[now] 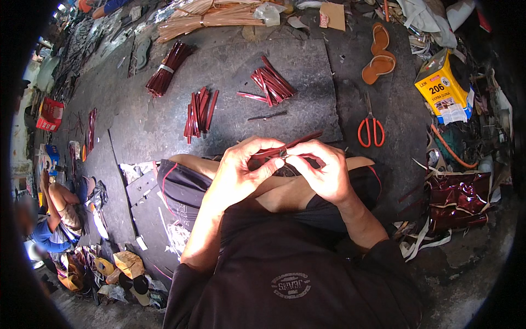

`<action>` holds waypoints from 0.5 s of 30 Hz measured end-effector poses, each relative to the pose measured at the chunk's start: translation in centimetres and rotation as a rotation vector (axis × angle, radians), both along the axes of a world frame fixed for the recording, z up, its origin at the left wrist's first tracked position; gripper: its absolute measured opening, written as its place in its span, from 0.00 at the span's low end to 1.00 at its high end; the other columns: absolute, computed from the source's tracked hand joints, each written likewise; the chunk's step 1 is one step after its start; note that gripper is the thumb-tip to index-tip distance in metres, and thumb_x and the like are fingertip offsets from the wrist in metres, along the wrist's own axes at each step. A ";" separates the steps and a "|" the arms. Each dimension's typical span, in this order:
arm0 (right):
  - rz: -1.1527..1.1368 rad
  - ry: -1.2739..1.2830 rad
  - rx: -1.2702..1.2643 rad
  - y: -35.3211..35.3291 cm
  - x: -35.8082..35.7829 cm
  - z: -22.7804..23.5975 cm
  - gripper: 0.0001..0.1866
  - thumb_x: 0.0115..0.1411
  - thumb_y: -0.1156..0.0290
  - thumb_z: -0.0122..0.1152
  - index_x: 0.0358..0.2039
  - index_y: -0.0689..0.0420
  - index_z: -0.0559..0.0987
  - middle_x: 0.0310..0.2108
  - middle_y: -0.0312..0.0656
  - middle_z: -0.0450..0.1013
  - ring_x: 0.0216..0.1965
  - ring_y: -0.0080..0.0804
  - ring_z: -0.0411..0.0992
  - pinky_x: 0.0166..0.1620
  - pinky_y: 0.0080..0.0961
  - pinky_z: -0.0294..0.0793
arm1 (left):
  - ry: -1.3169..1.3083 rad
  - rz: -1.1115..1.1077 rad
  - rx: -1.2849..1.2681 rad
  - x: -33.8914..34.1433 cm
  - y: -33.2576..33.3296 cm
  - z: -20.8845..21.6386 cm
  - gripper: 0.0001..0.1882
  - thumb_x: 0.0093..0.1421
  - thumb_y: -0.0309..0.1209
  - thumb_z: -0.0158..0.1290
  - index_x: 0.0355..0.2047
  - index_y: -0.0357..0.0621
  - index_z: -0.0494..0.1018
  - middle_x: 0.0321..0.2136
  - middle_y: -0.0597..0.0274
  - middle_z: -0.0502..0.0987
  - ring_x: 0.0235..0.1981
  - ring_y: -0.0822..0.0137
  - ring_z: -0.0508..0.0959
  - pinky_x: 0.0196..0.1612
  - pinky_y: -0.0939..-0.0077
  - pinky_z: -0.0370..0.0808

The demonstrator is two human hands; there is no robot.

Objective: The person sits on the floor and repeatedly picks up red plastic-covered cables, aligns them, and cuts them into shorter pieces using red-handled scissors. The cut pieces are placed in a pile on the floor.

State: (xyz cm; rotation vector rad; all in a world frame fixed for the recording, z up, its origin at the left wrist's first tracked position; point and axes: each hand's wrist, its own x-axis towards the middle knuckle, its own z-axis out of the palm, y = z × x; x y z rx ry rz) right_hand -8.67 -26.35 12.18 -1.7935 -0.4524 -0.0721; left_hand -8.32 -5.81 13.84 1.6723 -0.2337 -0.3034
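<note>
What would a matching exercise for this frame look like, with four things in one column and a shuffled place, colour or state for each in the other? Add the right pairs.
Things
1. Scissors
2. Sandals
3. Largest dark red bundle
4. Single dark red strip

Places, colours, states
a. Bound around with a pale band
b. Held above the lap by the fingers of the left hand and right hand
c. Orange-red handles, blades pointing away from the person
d. Brown, one lying just beyond the other

Right pairs: 1-c, 2-d, 3-a, 4-b
</note>
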 end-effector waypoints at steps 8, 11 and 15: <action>-0.090 -0.265 -0.443 -0.9 0.4 2.4 0.29 0.45 0.70 0.76 0.49 0.52 0.74 0.48 0.42 0.71 0.56 0.41 0.66 0.59 0.42 0.63 | -0.344 -0.097 0.218 0.4 0.4 0.2 0.17 0.52 0.25 0.62 0.43 0.39 0.77 0.35 0.56 0.79 0.34 0.62 0.79 0.36 0.71 0.77; 0.057 -0.251 -0.432 -1.4 0.6 2.1 0.22 0.48 0.72 0.73 0.45 0.51 0.78 0.41 0.36 0.76 0.47 0.34 0.74 0.59 0.43 0.62 | -0.387 -0.085 0.216 0.3 0.4 0.9 0.17 0.51 0.26 0.62 0.42 0.39 0.77 0.35 0.56 0.79 0.36 0.59 0.78 0.37 0.70 0.77; 0.058 -0.184 -0.237 -1.2 0.7 1.5 0.13 0.50 0.76 0.71 0.37 0.53 0.80 0.32 0.35 0.79 0.37 0.34 0.77 0.53 0.35 0.68 | -0.353 -0.038 0.218 0.2 0.3 1.0 0.16 0.51 0.27 0.65 0.41 0.43 0.80 0.37 0.59 0.82 0.39 0.63 0.80 0.43 0.70 0.76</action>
